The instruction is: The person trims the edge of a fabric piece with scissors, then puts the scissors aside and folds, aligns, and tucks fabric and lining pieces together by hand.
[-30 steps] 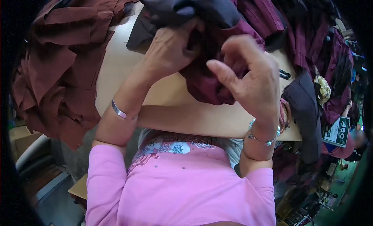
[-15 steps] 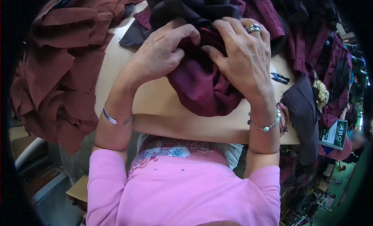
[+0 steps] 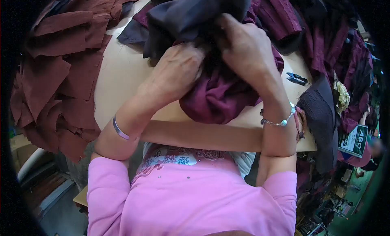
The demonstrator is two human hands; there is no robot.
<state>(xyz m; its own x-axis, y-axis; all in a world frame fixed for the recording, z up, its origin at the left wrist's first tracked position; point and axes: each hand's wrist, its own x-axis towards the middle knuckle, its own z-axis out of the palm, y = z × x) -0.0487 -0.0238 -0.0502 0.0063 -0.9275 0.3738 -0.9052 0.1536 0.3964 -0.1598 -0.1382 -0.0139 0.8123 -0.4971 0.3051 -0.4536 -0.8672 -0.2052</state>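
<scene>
A bunched piece of maroon fabric (image 3: 221,100) hangs below my hands, with dark grey fabric (image 3: 178,18) gathered above it; whether they are one piece I cannot tell. My left hand (image 3: 174,69) is closed at the left side of the bundle, its fingers curled and slightly blurred. On the right, my right hand (image 3: 248,47) grips the dark cloth near the top of the bundle, fingertips partly hidden by folds and motion. Small black thread snips (image 3: 297,79) lie on the table, right of my right wrist.
Overlapping brown fabric pieces (image 3: 48,81) cover the table's left side. More maroon fabric (image 3: 280,16) is heaped at the back right. A dark cloth (image 3: 321,118) drapes over the right edge of the pale table (image 3: 122,69). Beyond it is a green box (image 3: 352,140) lettered ABC.
Both hands have shifted on the bundle, the left downward and the right slightly upward and left. The dark grey cloth now bulges higher and further left, and the maroon part has turned.
</scene>
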